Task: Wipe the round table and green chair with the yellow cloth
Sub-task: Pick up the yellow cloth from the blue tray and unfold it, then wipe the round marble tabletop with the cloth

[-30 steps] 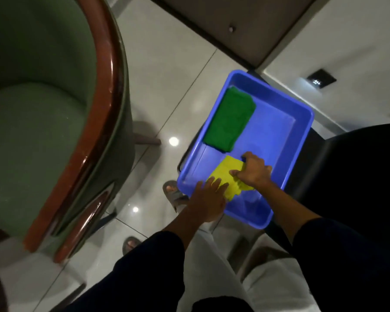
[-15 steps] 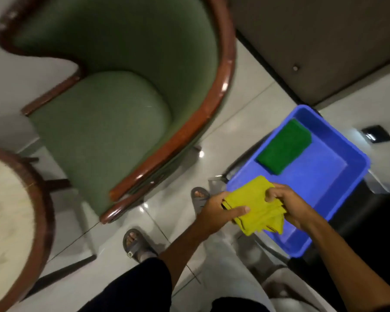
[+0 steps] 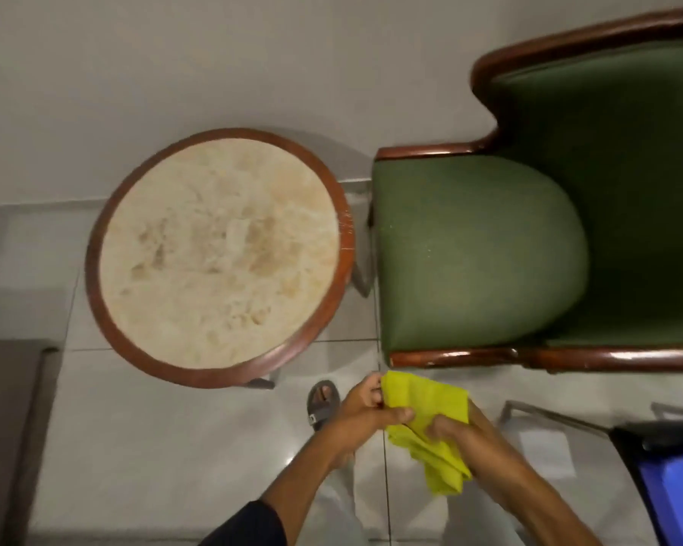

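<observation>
Both hands, left hand (image 3: 365, 413) and right hand (image 3: 456, 429), now grip the yellow cloth (image 3: 430, 423) clear of the blue tub (image 3: 675, 494); round table (image 3: 95, 277) fully visible now, green chair (image 3: 478, 254) right.

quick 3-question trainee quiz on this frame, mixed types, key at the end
1. True or false: the yellow cloth already lies on the round table.
2. Which hands grip the cloth? A) left hand only B) right hand only C) both
3. Fill in: seen in the head view, the green chair stands to the ____ of the table.

Key
1. False. The cloth is held in the air above the floor, in front of both pieces of furniture, touching neither.
2. C. The left hand pinches the upper edge; the right hand bunches the lower part, which hangs down.
3. Right, with a narrow gap between them.
</observation>
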Motion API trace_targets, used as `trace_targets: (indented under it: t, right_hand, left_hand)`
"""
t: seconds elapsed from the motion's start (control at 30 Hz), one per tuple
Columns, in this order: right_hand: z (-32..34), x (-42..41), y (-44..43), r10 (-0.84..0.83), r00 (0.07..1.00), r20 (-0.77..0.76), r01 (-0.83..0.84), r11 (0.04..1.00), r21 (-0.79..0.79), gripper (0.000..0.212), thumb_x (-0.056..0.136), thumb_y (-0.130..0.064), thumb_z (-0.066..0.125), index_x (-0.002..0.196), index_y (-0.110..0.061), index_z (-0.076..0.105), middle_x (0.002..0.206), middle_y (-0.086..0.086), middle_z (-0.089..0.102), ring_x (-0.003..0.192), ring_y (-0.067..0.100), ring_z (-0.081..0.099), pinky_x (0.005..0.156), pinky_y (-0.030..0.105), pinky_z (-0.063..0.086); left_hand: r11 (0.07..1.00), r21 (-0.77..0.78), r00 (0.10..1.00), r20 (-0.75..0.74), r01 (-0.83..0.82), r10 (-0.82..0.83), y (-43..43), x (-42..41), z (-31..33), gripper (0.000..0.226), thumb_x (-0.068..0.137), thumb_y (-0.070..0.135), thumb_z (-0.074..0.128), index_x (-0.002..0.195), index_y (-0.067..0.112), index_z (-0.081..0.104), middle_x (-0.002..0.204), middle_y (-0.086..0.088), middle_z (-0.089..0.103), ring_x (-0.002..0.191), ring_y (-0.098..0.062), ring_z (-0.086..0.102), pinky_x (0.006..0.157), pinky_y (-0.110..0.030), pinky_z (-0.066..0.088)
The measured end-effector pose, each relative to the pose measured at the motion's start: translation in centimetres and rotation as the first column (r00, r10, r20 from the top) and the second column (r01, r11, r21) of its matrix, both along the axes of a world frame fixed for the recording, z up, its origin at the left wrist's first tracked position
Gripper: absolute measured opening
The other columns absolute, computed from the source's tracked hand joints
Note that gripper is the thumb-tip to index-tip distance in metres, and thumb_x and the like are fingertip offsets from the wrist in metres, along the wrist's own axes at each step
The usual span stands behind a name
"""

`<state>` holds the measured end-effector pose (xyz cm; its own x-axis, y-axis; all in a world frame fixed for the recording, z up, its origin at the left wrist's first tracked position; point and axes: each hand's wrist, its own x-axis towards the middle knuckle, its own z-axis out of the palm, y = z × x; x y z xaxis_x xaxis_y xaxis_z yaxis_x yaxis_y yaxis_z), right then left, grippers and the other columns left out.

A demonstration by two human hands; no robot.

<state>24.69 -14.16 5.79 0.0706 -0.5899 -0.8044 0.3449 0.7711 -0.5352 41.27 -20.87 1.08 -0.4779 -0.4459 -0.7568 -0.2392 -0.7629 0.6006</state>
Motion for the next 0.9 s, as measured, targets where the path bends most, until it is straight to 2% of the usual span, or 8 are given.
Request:
trace_targets:
  t: [0.07, 0.17, 0.27, 0.33, 0.37, 0.47, 0.57, 0.9]
  right_hand:
    - [-1.2, 3.6, -4.3, -0.002, 0.977, -0.213, 0.002, 1.0, -0.002, 0.065, 0.065, -0.012, 0.054, 0.128, -0.023, 0.049, 0.122, 0.018, 0.066, 0.104, 0.037, 0.066, 0.068, 0.048, 0.061]
    - [-3.5, 5.8, -11.1, 0.035, 0.789, -0.614, -0.11, 0.99, -0.085, 0.065, 0.085, -0.009, 0.056, 0.14, -0.036, 0.032, 0.136, 0.01, 0.054, 0.11, 0.031, 0.057, 0.094, 0.045, 0.05]
    - [-7.4, 7.2, -18.0, -0.027, 0.329, -0.944, -0.443, 0.878, -0.18, 0.079, 0.084, -0.008, 0.065, 0.151, -0.018, 0.023, 0.154, 0.014, 0.038, 0.138, 0.035, 0.04, 0.111, 0.05, 0.038]
    - [-11.4, 9.1, -21.2, 0.1, 0.023, -0.995, -0.694, 0.718, 0.056, 0.084, 0.086, -0.031, 0.064, 0.153, -0.011, 0.017, 0.161, 0.021, 0.019, 0.149, 0.039, 0.017, 0.12, 0.057, 0.02]
    - [-13.4, 10.2, -22.1, 0.189, -0.043, -0.981, -0.755, 0.637, 0.156, 0.085, 0.09, -0.049, 0.054, 0.154, -0.012, 0.011, 0.163, 0.021, 0.008, 0.151, 0.038, 0.004, 0.121, 0.057, 0.01]
    - [-18.2, 11.9, -22.9, 0.198, -0.028, -0.98, -0.748, 0.646, 0.152, 0.092, 0.089, -0.073, 0.023, 0.155, -0.012, 0.003, 0.164, 0.016, -0.005, 0.151, 0.031, -0.01, 0.121, 0.055, -0.005]
    - [-19.8, 11.8, -24.3, 0.019, 0.015, -1.0, -0.625, 0.781, 0.005, 0.088, 0.093, -0.066, 0.03, 0.153, -0.005, 0.012, 0.163, 0.018, 0.009, 0.152, 0.03, 0.003, 0.123, 0.053, 0.008]
    - [-19.6, 6.9, -41.3, 0.062, -0.062, -0.996, -0.683, 0.725, 0.088, 0.084, 0.094, -0.061, 0.03, 0.153, -0.002, 0.013, 0.163, 0.02, 0.012, 0.151, 0.033, 0.008, 0.122, 0.051, 0.016]
  left_hand:
    - [0.989, -0.147, 0.997, 0.073, 0.008, 0.003, -4.3, 3.5, -0.6, 0.052, 0.073, 0.004, 0.081, 0.119, 0.008, 0.058, 0.111, -0.011, 0.07, 0.099, -0.015, 0.068, 0.086, -0.03, 0.058]
    - [0.907, -0.419, 0.943, 0.316, 0.045, 0.099, -11.3, 7.3, -2.1, 0.037, 0.082, 0.016, 0.075, 0.116, 0.021, 0.06, 0.102, 0.01, 0.066, 0.095, -0.007, 0.065, 0.074, -0.013, 0.051]
    - [0.61, -0.716, 0.741, 0.604, 0.341, 0.294, -17.5, 10.6, -6.0, 0.024, 0.088, 0.012, 0.06, 0.112, 0.018, 0.064, 0.109, 0.001, 0.069, 0.107, -0.024, 0.062, 0.092, -0.037, 0.047]
    - [0.425, -0.696, 0.609, 0.715, 0.579, 0.342, -21.5, 12.3, -9.5, 0.03, 0.091, 0.017, 0.053, 0.12, 0.015, 0.06, 0.127, -0.01, 0.063, 0.12, -0.032, 0.055, 0.1, -0.049, 0.041]
    - [0.384, -0.637, 0.544, 0.771, 0.668, 0.332, -23.3, 13.0, -11.2, 0.034, 0.094, 0.023, 0.048, 0.127, 0.016, 0.055, 0.138, -0.013, 0.055, 0.131, -0.033, 0.048, 0.105, -0.054, 0.037]
    - [0.369, -0.5, 0.426, 0.864, 0.783, 0.269, -26.5, 14.5, -15.3, 0.052, 0.102, 0.042, 0.029, 0.15, 0.024, 0.028, 0.161, -0.013, 0.024, 0.15, -0.031, 0.019, 0.117, -0.059, 0.016]
    - [0.345, -0.514, 0.425, 0.853, 0.786, 0.303, -26.8, 15.3, -17.3, 0.059, 0.1, 0.053, 0.019, 0.154, 0.031, 0.011, 0.164, -0.009, 0.014, 0.152, -0.027, 0.011, 0.119, -0.058, 0.009]
    - [0.358, -0.506, 0.404, 0.856, 0.785, 0.323, -26.9, 15.4, -17.3, 0.061, 0.097, 0.053, 0.026, 0.154, 0.032, 0.017, 0.165, -0.005, 0.014, 0.152, -0.023, 0.011, 0.119, -0.056, 0.011]
